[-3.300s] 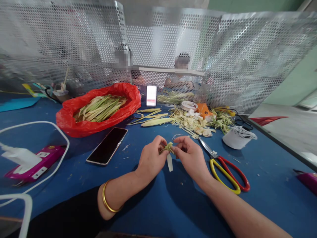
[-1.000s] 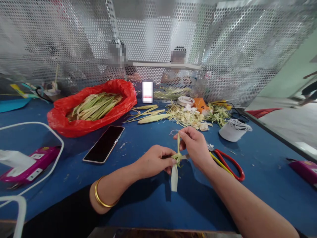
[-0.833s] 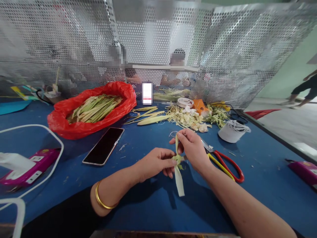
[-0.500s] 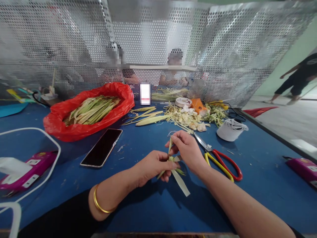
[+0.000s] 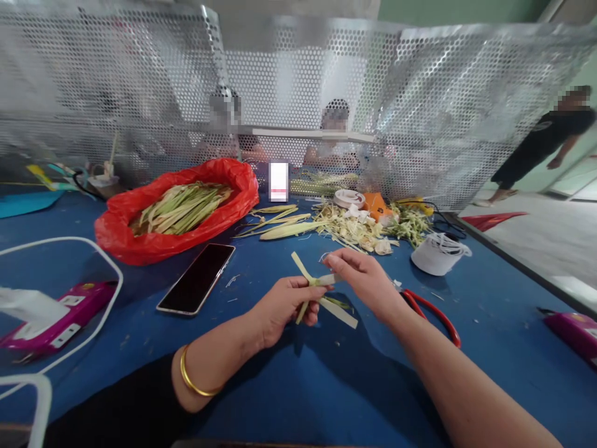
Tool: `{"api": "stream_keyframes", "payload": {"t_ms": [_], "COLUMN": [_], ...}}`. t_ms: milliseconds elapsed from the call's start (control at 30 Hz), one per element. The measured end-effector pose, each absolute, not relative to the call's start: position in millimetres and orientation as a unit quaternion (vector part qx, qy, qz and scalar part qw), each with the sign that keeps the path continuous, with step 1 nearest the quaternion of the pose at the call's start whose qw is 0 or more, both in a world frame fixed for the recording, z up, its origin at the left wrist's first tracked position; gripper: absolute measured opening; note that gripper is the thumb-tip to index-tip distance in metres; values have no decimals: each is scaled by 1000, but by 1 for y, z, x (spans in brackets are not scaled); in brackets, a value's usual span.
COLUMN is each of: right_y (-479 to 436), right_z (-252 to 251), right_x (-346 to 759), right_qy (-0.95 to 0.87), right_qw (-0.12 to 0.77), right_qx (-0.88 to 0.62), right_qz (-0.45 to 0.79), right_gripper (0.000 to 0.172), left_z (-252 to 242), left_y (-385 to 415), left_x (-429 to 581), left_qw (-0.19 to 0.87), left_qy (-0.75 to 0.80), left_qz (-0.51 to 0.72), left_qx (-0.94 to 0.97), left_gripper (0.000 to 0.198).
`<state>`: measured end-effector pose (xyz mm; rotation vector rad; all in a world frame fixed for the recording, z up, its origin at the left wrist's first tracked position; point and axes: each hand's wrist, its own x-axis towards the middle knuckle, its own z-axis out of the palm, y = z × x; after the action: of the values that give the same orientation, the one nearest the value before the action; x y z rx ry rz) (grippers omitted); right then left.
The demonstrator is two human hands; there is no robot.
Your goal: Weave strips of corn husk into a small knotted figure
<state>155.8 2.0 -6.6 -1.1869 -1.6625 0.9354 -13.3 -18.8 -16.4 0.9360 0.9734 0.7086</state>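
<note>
My left hand (image 5: 291, 300) pinches a small piece of crossed pale green leaf strips (image 5: 340, 312) at its centre, above the blue table (image 5: 280, 392). One strip sticks up toward the upper left, another slants down to the right. Just to the right, my right hand (image 5: 357, 270) has thumb and fingers pressed together at the end of a pale strip that leads from the centre. A thin white thread loop shows near its fingertips. Scissors with red handles (image 5: 438, 314) lie partly hidden under my right forearm.
A red plastic bag (image 5: 177, 242) of long leaves (image 5: 186, 208) and a dark phone (image 5: 196, 279) lie at left. Leaf scraps (image 5: 357, 227) and a white thread roll (image 5: 438, 255) are behind my hands. Purple power strips (image 5: 60, 314) sit at the sides. A person (image 5: 536, 143) stands beyond.
My right hand has moved off the upright strip to the pale strip at right. The upright strip now leans left. My right forearm covers more of the scissors. The view has shifted slightly.
</note>
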Motion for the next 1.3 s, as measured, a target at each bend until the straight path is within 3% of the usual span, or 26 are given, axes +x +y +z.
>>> {"api": "stream_keyframes", "payload": {"t_ms": [100,167,633,867,1033,1133,1300], "right_y": [4,4,6,-22,-32,-28,-30], "right_z": [-6,-9,-22,-6,-17,-27,-25], "right_x": [161,161,160,155,134,125,122], "right_qy": [-698,-697,-705,-712,-789,-755,-725], "right_qw": [346,335,423,528,378,390,415], "right_qx": [-471,-485,-546,-456,-477,-485,-460], "right_qz": [414,409,159,-82,81,208,301], "right_gripper": [23,22,23,14,17,22,24], "left_z": [-17,-17,-19,-17,-12,-12,-13], "left_y": [-17,-17,-16,-11,-9,-11,-10], "left_x": [-15,-15,-14,-18,-18,-17,-15], "left_qw": [725,729,727,737,721,718,707], "left_qy": [448,450,438,383,334,330,341], "left_qz": [330,325,349,459,514,505,510], "left_qx": [406,402,398,316,323,346,353], "left_gripper": [28,28,28,27,31,31,39]}}
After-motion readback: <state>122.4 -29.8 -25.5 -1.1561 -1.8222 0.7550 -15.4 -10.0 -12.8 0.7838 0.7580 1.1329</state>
